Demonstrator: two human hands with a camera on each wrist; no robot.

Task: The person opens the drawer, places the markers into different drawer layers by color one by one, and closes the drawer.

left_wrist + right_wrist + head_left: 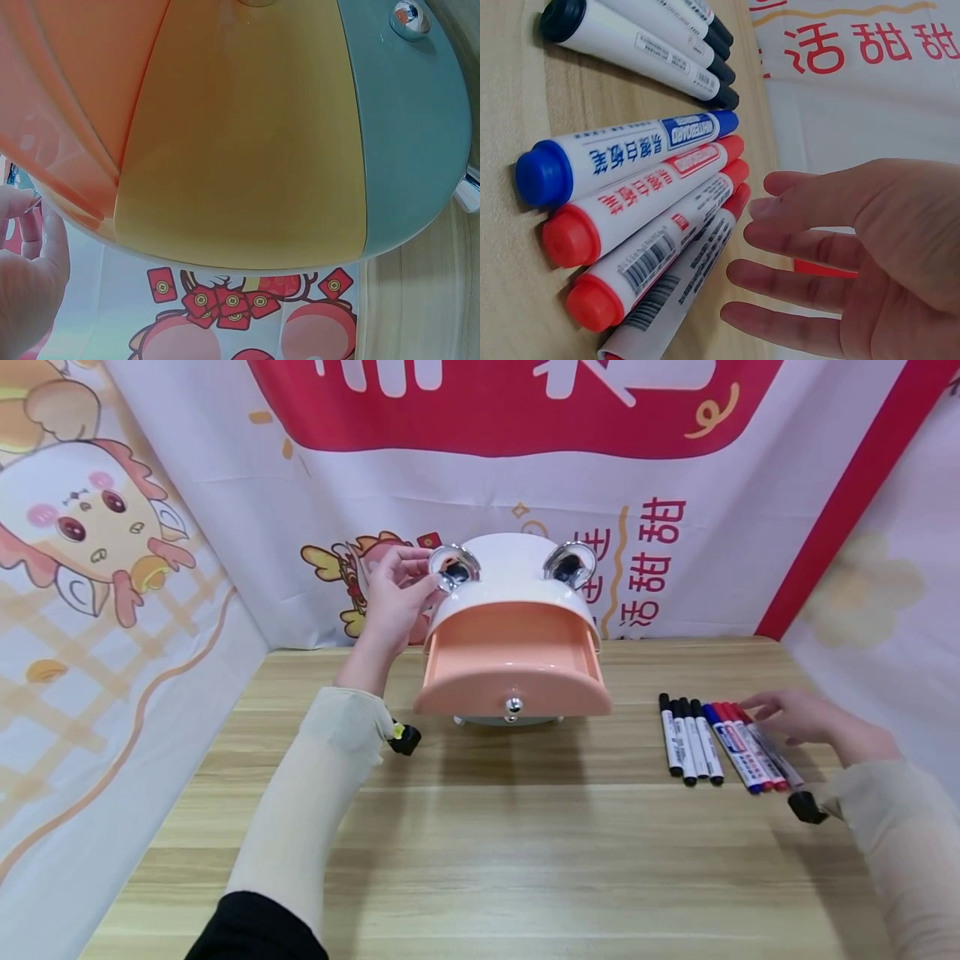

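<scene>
A frog-shaped drawer box (510, 564) stands at the back of the table, its top orange drawer (513, 692) pulled out. Beside it my left hand (396, 597) grips the silver-rimmed left eye (454, 568) between thumb and fingers. The left wrist view shows a yellow drawer front (240, 150) and a teal one (412, 135) below the orange drawer. At the right, my right hand (840, 255) hovers by the cap ends of the red markers (656, 195), fingers slightly bent and holding nothing. A blue marker (630, 154) lies alongside them.
Several black-capped markers (692, 739) lie in a row left of the blue and red ones. A printed cloth backdrop (480, 485) rises behind the wooden table (525, 860) and at both sides. The drawer's silver knob (513, 705) faces the front.
</scene>
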